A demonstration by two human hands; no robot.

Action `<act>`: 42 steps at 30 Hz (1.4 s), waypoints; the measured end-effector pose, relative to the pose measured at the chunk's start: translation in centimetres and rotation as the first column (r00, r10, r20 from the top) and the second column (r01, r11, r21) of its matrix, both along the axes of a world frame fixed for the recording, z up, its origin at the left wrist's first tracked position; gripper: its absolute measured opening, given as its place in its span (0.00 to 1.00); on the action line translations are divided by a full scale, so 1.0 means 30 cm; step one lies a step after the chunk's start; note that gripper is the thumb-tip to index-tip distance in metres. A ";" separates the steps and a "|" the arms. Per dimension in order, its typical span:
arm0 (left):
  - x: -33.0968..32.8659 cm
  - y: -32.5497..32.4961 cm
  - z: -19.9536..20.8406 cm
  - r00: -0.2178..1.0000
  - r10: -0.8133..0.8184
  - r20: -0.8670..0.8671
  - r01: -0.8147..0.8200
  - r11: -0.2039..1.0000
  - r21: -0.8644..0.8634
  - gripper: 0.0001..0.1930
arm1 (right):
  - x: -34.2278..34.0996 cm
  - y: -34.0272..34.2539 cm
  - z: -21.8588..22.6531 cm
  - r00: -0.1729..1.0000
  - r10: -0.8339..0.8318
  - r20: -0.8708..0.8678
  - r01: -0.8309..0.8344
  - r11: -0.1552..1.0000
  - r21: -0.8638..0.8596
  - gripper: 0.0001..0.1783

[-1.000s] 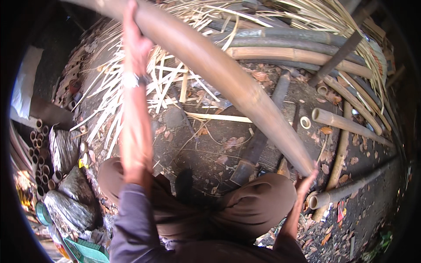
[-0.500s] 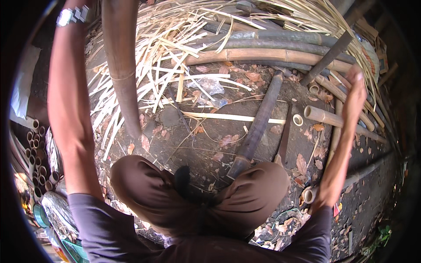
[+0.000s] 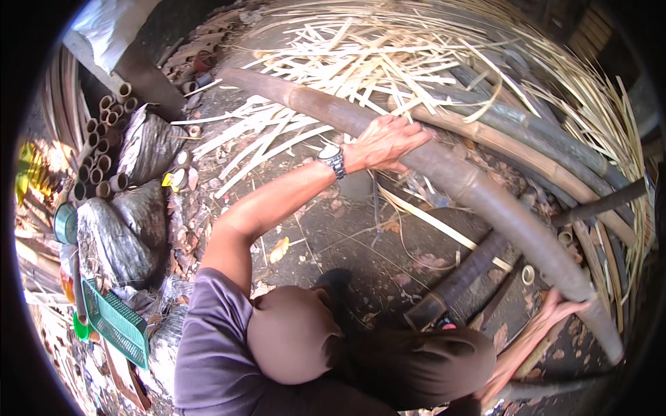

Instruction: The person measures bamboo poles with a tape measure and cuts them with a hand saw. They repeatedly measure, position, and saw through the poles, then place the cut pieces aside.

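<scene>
A long, thick brown bamboo pole [image 3: 479,194] lies slantwise in front of me, from the far left down to the near right. My left hand [image 3: 390,144], with a metal-band watch at its wrist, is closed over the pole's middle from above. Near its right end, my right hand [image 3: 560,305] grips the pole from the near side; some of its fingers are hidden. Below the pole, a darker bamboo length [image 3: 461,274] rests on the ground, partly covered by it. A dark flat blade [image 3: 496,299] lies beside that length, close to my right knee.
Pale bamboo strips [image 3: 347,55] spread over the ground at the far side. More bamboo poles [image 3: 527,142] are stacked at the right. Short cut tubes [image 3: 104,163], grey bundles [image 3: 121,236] and a green plastic basket [image 3: 114,322] stand at my left.
The pole has swung from nearly upright at the left to slantwise across the front. My right hand has come down onto its right end, and my view has turned left.
</scene>
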State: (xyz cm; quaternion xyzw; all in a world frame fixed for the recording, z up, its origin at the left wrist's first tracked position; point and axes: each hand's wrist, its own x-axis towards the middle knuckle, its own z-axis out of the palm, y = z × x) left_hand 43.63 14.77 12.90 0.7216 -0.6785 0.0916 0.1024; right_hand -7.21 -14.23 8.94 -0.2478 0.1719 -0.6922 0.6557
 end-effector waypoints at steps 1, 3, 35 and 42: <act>0.054 0.020 -0.075 1.000 -0.006 0.002 0.006 0.998 0.063 0.44 | 0.080 0.106 -0.109 0.999 0.006 -0.046 -0.003 0.997 0.076 0.49; 0.182 0.083 -0.206 0.997 0.012 0.081 -0.018 0.997 0.070 0.41 | 0.225 0.352 -0.209 0.993 0.061 -0.103 -0.034 0.970 0.241 0.47; -0.212 -0.157 -0.571 0.937 -0.172 -0.304 0.279 0.893 0.353 0.42 | -0.252 1.075 -0.480 -0.328 0.099 -0.940 0.046 0.995 0.088 0.11; -0.233 -0.192 -0.570 0.975 -0.053 -0.215 0.146 0.884 0.443 0.46 | -0.026 0.938 -0.552 -0.822 -0.169 -0.544 -0.328 0.921 0.210 0.34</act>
